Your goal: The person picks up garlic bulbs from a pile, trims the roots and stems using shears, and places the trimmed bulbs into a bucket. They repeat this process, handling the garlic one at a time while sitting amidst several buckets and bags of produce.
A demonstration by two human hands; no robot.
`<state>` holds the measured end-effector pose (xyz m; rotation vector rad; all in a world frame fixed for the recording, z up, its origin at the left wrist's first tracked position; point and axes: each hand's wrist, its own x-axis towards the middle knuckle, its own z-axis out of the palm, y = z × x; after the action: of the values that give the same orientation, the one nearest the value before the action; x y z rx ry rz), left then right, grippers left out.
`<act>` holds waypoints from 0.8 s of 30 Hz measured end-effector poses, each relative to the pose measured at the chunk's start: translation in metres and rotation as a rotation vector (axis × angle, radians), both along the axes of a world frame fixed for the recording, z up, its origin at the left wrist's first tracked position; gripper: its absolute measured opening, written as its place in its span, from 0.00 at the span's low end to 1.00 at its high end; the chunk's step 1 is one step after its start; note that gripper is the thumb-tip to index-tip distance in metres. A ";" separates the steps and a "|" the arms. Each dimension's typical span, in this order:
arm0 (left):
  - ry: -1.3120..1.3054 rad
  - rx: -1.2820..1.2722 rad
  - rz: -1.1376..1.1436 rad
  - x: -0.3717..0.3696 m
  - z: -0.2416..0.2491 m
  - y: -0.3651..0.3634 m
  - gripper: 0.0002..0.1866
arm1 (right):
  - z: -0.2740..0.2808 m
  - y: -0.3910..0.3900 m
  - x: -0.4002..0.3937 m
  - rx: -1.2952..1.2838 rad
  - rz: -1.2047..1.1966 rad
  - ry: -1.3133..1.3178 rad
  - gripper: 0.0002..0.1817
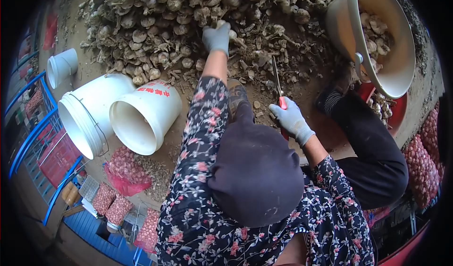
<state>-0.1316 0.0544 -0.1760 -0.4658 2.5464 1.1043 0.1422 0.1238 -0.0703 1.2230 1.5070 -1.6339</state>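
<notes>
Fingers of the right hand (pixel 293 120), gloved in pale grey, are wrapped around red-handled shears (pixel 282 102); blades are pointed at the pile. Left hand (pixel 216 38), same glove, is set against the garlic pile (pixel 155 34); its fingertips are partly masked by bulbs, so whether one is gripped cannot be told.

Garlic is heaped on the ground across the top centre: off-white to brown bulbs, dirt-streaked, some with dry stalks attached. Loose skins and stalk bits are scattered between the hands.

Blade opening can't be made out. Pile is cut off at the top edge; corners are blacked out by the lens. Lower centre is blocked by a dark cap (pixel 257 171) and floral sleeves.

Right side: bulbs are held in a large tan bucket (pixel 401 72), partly overlapping a red basin (pixel 401 111) with more garlic. Access there is partly obstructed by a dark-trousered leg (pixel 373 143). Left side: a red-lettered bucket (pixel 166 101) is placed beside a white bucket (pixel 106 89). Filled mesh bags (pixel 118 211) are seen farther off, lower left.
</notes>
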 end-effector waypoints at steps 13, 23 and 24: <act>0.213 -0.495 -0.738 0.072 0.158 -0.082 0.27 | 0.056 -0.026 -0.054 0.709 0.625 0.458 0.25; -0.006 0.520 -0.383 0.084 0.139 -0.112 0.17 | 0.080 -0.038 -0.030 0.410 0.319 0.474 0.21; -0.144 0.990 -0.210 0.086 0.137 -0.113 0.17 | 0.079 -0.034 -0.021 0.390 0.358 0.409 0.21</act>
<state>-0.0461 -0.0590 -0.0390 -0.0059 1.5789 1.9266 0.1212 0.0896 0.0089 0.7557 2.2340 -1.4418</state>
